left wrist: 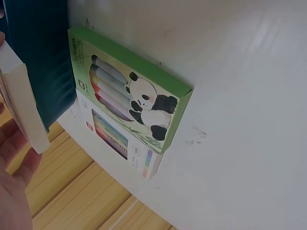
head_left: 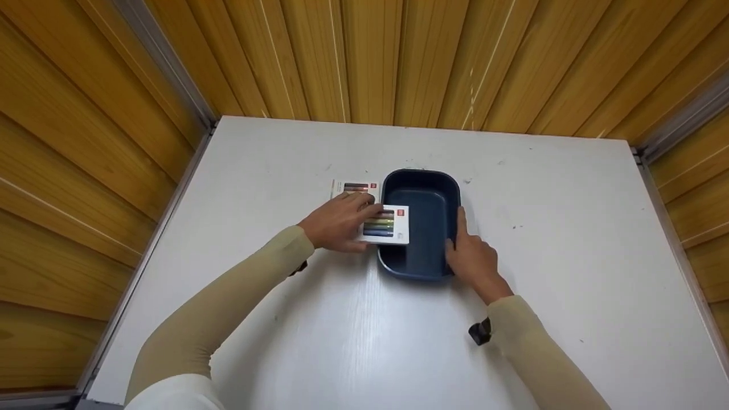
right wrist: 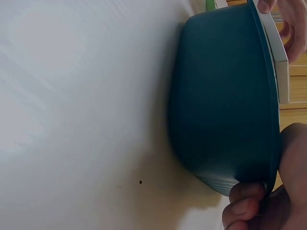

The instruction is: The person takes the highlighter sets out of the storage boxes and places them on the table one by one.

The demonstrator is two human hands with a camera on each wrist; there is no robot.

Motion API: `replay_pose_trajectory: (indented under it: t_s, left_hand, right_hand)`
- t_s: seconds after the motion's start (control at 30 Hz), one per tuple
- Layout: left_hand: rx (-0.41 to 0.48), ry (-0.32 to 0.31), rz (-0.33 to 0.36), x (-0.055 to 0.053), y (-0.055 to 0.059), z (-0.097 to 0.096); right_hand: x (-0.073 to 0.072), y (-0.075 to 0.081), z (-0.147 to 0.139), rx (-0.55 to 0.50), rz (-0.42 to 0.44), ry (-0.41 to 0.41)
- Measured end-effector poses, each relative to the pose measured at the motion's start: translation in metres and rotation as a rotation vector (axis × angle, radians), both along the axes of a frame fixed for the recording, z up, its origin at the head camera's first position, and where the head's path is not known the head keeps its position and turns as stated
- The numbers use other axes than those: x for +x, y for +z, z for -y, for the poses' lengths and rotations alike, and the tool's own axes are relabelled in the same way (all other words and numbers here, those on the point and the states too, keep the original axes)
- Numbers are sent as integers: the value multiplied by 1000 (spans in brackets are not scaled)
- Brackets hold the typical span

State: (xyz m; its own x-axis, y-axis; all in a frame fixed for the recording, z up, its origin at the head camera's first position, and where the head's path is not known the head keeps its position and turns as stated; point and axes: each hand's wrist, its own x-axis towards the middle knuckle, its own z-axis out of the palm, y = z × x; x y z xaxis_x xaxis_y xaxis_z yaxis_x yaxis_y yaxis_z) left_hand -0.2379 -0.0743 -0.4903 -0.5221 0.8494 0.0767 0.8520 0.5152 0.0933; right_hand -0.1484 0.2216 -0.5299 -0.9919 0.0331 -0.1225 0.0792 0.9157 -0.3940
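My left hand (head_left: 339,222) holds a white crayon box (head_left: 402,228) whose window shows coloured sticks. It is over the left rim of a dark blue plastic bin (head_left: 426,239). With thumb and fingers, my right hand (head_left: 477,261) grips the bin's right rim; the right wrist view shows its fingers (right wrist: 245,206) curled on the outer wall. A second white crayon box (head_left: 338,187) lies on the table left of the bin, partly under the left hand in the head view. Beside it lies a green crayon box (left wrist: 120,86) with a panda picture, hidden in the head view.
A white table (head_left: 569,256) carries everything, with small dark marks on its surface. Yellow wood-look panels (head_left: 370,62) stand behind it and on both sides. Dark wrist devices (head_left: 480,331) sit below the sleeves.
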Motion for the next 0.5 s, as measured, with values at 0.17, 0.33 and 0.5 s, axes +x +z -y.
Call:
replay_pose_trajectory:
  t_s: [0.17,0.33,0.5]
  left_hand:
    - [6,-7,2,2,1,4]
    - [6,-10,6,4,1,8]
    - [-5,11,32,8,1,13]
  right_hand:
    - [0,1,0,11,-1,0]
    - [0,1,0,13,4,-3]
    - [0,0,0,18,-1,-7]
